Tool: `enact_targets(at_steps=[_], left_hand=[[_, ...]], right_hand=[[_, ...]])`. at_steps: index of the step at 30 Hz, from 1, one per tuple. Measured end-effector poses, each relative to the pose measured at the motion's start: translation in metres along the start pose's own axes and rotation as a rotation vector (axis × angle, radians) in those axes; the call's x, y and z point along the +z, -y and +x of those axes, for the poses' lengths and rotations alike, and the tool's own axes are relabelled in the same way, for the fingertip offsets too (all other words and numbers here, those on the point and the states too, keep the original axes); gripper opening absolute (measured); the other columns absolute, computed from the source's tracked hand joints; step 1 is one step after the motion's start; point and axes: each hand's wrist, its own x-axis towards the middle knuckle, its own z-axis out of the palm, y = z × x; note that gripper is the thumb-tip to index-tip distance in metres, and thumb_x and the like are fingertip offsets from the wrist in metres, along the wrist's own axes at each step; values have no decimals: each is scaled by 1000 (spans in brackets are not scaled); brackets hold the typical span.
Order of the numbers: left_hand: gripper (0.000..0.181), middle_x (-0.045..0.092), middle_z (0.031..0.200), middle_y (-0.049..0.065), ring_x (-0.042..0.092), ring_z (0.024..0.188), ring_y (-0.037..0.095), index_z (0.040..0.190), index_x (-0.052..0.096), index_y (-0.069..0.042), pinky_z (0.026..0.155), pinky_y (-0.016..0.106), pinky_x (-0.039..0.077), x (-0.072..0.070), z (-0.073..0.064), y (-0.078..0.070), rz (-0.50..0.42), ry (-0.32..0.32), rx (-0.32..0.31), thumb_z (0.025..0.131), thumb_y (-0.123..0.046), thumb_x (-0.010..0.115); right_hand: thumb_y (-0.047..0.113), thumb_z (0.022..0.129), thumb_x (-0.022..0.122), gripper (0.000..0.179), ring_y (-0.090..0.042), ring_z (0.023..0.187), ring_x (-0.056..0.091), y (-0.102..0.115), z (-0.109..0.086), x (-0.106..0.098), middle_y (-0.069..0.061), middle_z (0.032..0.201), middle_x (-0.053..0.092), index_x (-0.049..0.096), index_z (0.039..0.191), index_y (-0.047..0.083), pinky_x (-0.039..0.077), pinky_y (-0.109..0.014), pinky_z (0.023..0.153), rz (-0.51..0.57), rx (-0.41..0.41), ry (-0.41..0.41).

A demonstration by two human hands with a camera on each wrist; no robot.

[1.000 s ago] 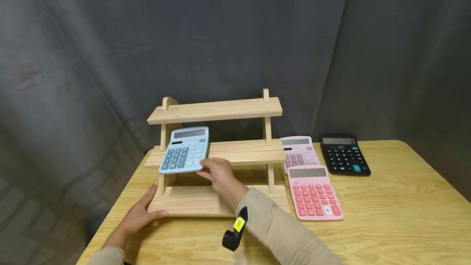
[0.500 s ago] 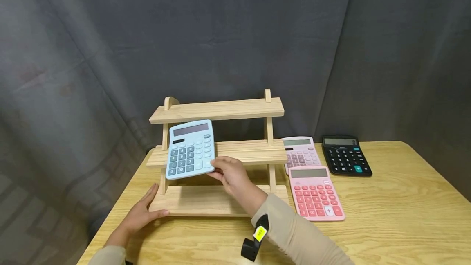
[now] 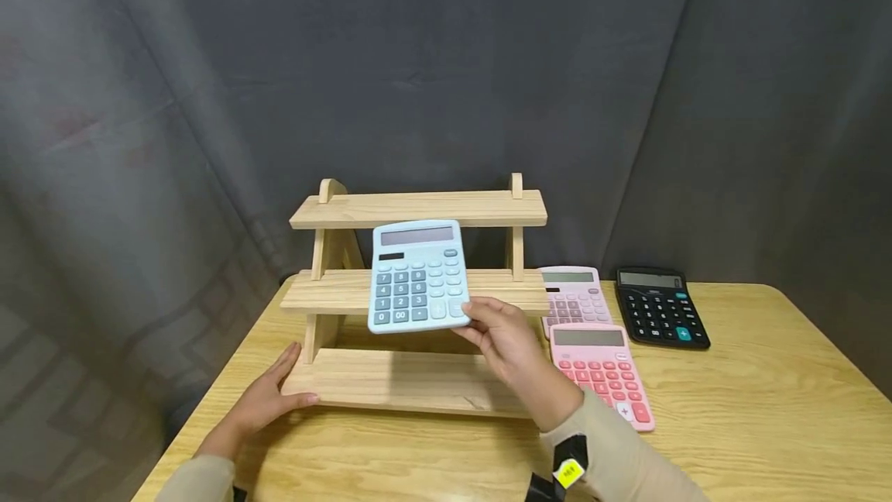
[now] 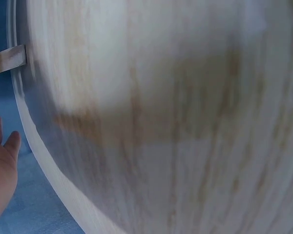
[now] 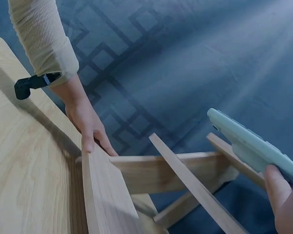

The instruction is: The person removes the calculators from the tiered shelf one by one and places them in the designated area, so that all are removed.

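Observation:
A light blue calculator (image 3: 418, 277) is pinched at its lower right corner by my right hand (image 3: 507, 335). It is held face toward me in front of the middle tier of a three-tier wooden shelf (image 3: 418, 209). From the side, the right wrist view shows the calculator (image 5: 251, 144) raised above the shelf's boards, thumb against its edge. My left hand (image 3: 261, 405) rests at the left end of the bottom board, thumb along the front edge and fingers spread on the side. In the left wrist view only part of this hand (image 4: 1, 165) appears, at the left edge.
Right of the shelf lie a pale pink calculator (image 3: 588, 300), a brighter pink calculator (image 3: 588, 338) partly behind my right forearm, and a black calculator (image 3: 658, 308). They are on a wooden table (image 3: 753, 393). A dark grey curtain (image 3: 432, 60) hangs behind.
My right hand has carried the light blue calculator rightward, from the shelf's left end toward its middle, and turned it more upright. My left hand keeps its place on the shelf.

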Motion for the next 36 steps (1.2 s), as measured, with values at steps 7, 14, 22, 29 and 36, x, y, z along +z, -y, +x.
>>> enact_targets(at_steps=[7, 14, 22, 29, 36], left_hand=[[95, 11, 139, 23, 12, 124, 42, 136, 15, 3, 93, 57, 16, 4, 1, 1, -4, -3, 4, 69, -36, 70], [96, 12, 139, 23, 13, 124, 41, 136, 16, 2, 94, 56, 17, 6, 2, 0, -6, -5, -1, 68, -37, 71], [96, 13, 139, 23, 13, 124, 41, 136, 16, 2, 93, 56, 17, 4, 2, -2, -1, -17, 12, 67, -37, 71], [96, 12, 140, 22, 12, 124, 41, 136, 15, 2, 93, 57, 17, 3, -1, -2, -10, -8, -10, 68, -36, 70], [96, 12, 140, 21, 14, 123, 42, 137, 15, 1, 92, 57, 19, 1, -2, 2, 29, -16, -18, 69, -39, 69]], right_hand=[[-13, 82, 41, 21, -17, 76, 59, 14, -10, -31, -13, 84, 60, 61, 81, -3, 47, -31, 75, 33, 5, -12], [-11, 84, 40, 29, -16, 80, 60, 27, -23, -59, -10, 84, 61, 64, 77, 3, 44, -29, 79, 92, 19, -29], [-5, 83, 50, 17, -17, 87, 58, 22, -23, -111, -10, 92, 60, 65, 87, 3, 42, -31, 81, 88, -72, 68], [-5, 84, 48, 21, -17, 79, 59, 36, -43, -135, -10, 86, 62, 67, 83, 3, 47, -27, 74, 98, -26, 14], [5, 86, 51, 20, -14, 82, 59, 34, -40, -191, -6, 88, 63, 69, 86, 12, 46, -28, 75, 65, 15, -81]])
